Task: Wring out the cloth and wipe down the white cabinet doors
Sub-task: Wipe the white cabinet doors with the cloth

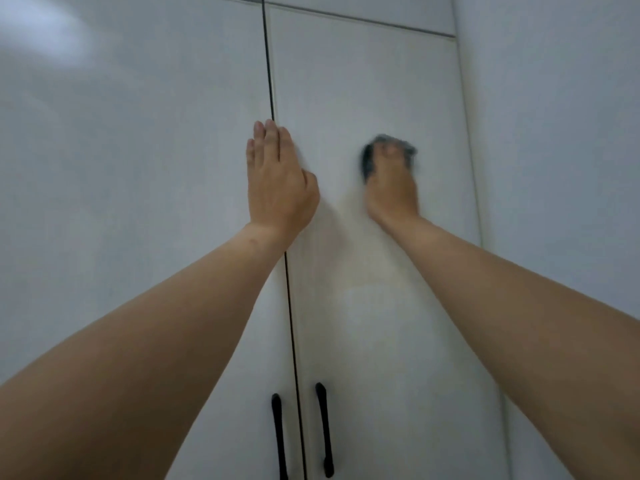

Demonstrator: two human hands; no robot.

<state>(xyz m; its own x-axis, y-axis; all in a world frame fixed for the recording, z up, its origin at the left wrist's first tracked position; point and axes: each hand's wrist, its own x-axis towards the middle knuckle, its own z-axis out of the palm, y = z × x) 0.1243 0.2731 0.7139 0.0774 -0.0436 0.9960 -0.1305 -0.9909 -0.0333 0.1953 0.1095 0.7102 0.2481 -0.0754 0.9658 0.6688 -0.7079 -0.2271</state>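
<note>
Your left hand [277, 178] lies flat, fingers straight, on the seam between the two white cabinet doors. Your right hand [391, 183] presses a dark cloth [370, 161] against the right door [374, 98], approx. level w/ the left; it's blurred, so the grip probably can't be told. Two black handles [323, 429] sit low, either side of the seam. No readable writing.

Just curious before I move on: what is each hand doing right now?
Left hand: open, flat against the cabinet doors at their seam.
Right hand: presses a dark cloth to the right door; blurred, grip unclear.
</note>
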